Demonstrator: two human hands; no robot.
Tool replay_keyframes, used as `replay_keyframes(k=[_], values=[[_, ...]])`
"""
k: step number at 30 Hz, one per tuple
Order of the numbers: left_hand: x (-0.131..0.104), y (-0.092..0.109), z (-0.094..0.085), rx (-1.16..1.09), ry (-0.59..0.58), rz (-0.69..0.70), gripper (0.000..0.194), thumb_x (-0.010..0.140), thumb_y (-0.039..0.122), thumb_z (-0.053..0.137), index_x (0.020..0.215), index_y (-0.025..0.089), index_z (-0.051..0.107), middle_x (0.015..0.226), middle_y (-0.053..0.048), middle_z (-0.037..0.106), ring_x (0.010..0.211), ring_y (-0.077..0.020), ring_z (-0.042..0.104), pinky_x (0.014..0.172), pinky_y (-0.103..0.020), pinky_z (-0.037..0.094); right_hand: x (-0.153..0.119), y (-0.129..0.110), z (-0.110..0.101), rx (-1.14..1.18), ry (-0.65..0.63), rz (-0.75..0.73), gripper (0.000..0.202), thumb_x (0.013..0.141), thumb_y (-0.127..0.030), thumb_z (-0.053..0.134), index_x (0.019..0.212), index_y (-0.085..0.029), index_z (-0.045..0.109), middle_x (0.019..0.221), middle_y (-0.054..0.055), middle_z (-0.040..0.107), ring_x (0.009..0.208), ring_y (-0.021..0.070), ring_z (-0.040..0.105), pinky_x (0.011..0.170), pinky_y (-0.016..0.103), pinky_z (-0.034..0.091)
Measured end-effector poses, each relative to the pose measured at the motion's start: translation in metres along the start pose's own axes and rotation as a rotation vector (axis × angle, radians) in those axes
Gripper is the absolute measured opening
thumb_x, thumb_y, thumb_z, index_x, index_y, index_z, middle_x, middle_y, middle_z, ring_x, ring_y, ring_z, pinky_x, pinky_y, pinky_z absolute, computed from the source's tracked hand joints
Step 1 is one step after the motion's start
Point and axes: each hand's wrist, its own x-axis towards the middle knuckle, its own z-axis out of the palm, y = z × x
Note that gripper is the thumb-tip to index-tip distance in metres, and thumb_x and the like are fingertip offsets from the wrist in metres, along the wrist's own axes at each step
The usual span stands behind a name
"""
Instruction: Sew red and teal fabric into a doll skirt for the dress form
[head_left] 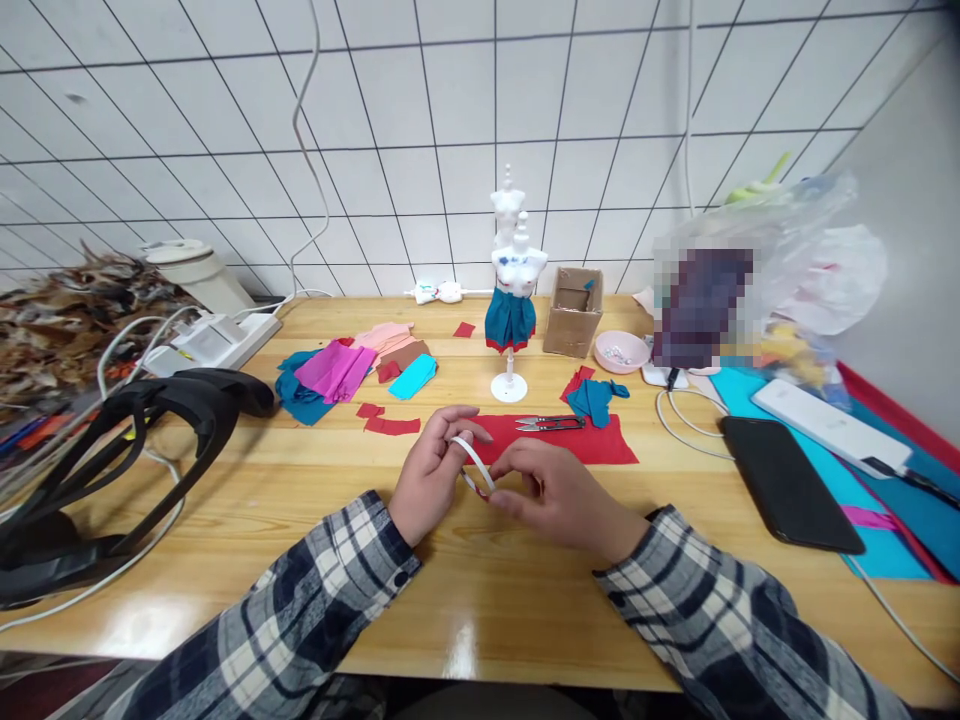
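My left hand (433, 470) is closed on a narrow white band (476, 462), curved like a ring, with a bit of red along its lower part. At the band's lower right, the thumb and fingers of my right hand (559, 495) pinch its edge. Just beyond my hands lies a red cloth strip (611, 445) with thread snips (551, 424) on it. Farther back stands a small white dress-form mannequin (519, 268) wearing a teal skirt (510, 320) with a red hem.
Coloured cloth pieces (337, 370) lie at the back left, teal scraps (592, 400) right of the mannequin. A cardboard box (573, 325) and a pink bowl (621, 352) stand behind. A black headset (217, 430) occupies the left, a phone (787, 485) the right.
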Motion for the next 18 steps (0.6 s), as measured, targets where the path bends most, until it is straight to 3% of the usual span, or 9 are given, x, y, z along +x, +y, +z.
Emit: replay_keyframes(k=[3, 5, 8, 13, 16, 18], values=[[0.002, 0.001, -0.004, 0.052, -0.024, 0.013, 0.021, 0.095, 0.037, 0.050, 0.102, 0.019, 0.057, 0.085, -0.003, 0.063, 0.079, -0.0157, 0.058, 0.074, -0.029, 0.047, 0.000, 0.001, 0.003, -0.106, 0.015, -0.012, 0.015, 0.092, -0.030, 0.057, 0.090, -0.020, 0.068, 0.088, 0.003, 0.068, 0.079, 0.0162, 0.061, 0.068, 0.027, 0.046], [0.002, 0.001, -0.009, 0.039, -0.108, 0.019, 0.027, 0.092, 0.043, 0.054, 0.087, 0.017, 0.059, 0.076, -0.002, 0.061, 0.073, -0.0155, 0.056, 0.070, -0.028, 0.047, 0.000, 0.004, 0.000, -0.215, 0.046, -0.003, 0.020, 0.096, -0.026, 0.049, 0.090, -0.020, 0.067, 0.086, 0.004, 0.069, 0.079, 0.0171, 0.062, 0.068, 0.028, 0.046], [0.002, 0.001, -0.015, -0.027, -0.266, 0.012, 0.040, 0.090, 0.052, 0.054, 0.079, 0.014, 0.062, 0.068, -0.003, 0.059, 0.064, -0.0148, 0.054, 0.063, -0.027, 0.045, 0.000, 0.013, -0.009, -0.375, 0.099, 0.009, 0.024, 0.099, -0.028, 0.044, 0.097, -0.021, 0.068, 0.095, 0.006, 0.073, 0.087, 0.0197, 0.065, 0.074, 0.031, 0.048], [-0.002, 0.003, -0.015, -0.019, -0.378, 0.007, 0.039, 0.094, 0.047, 0.050, 0.095, 0.013, 0.068, 0.064, -0.003, 0.061, 0.058, -0.0133, 0.056, 0.059, -0.025, 0.046, 0.000, 0.018, -0.016, -0.357, 0.238, -0.038, 0.024, 0.098, -0.028, 0.046, 0.108, -0.021, 0.067, 0.111, 0.007, 0.072, 0.104, 0.0207, 0.065, 0.088, 0.033, 0.051], [-0.003, 0.006, -0.013, 0.191, -0.361, 0.136, 0.035, 0.097, 0.039, 0.046, 0.110, 0.015, 0.068, 0.072, -0.004, 0.068, 0.067, -0.0149, 0.063, 0.067, -0.027, 0.049, 0.000, 0.013, -0.013, -0.238, 0.346, 0.018, 0.022, 0.096, -0.028, 0.049, 0.107, -0.020, 0.065, 0.104, 0.007, 0.072, 0.092, 0.0191, 0.066, 0.078, 0.031, 0.054], [-0.002, 0.006, -0.013, 0.374, -0.348, 0.239, 0.031, 0.097, 0.033, 0.045, 0.114, 0.019, 0.067, 0.077, -0.003, 0.072, 0.073, -0.0155, 0.065, 0.074, -0.028, 0.049, 0.000, 0.009, -0.009, -0.140, 0.349, 0.070, 0.020, 0.093, -0.032, 0.054, 0.104, -0.019, 0.065, 0.096, 0.007, 0.072, 0.080, 0.0176, 0.066, 0.068, 0.030, 0.054]])
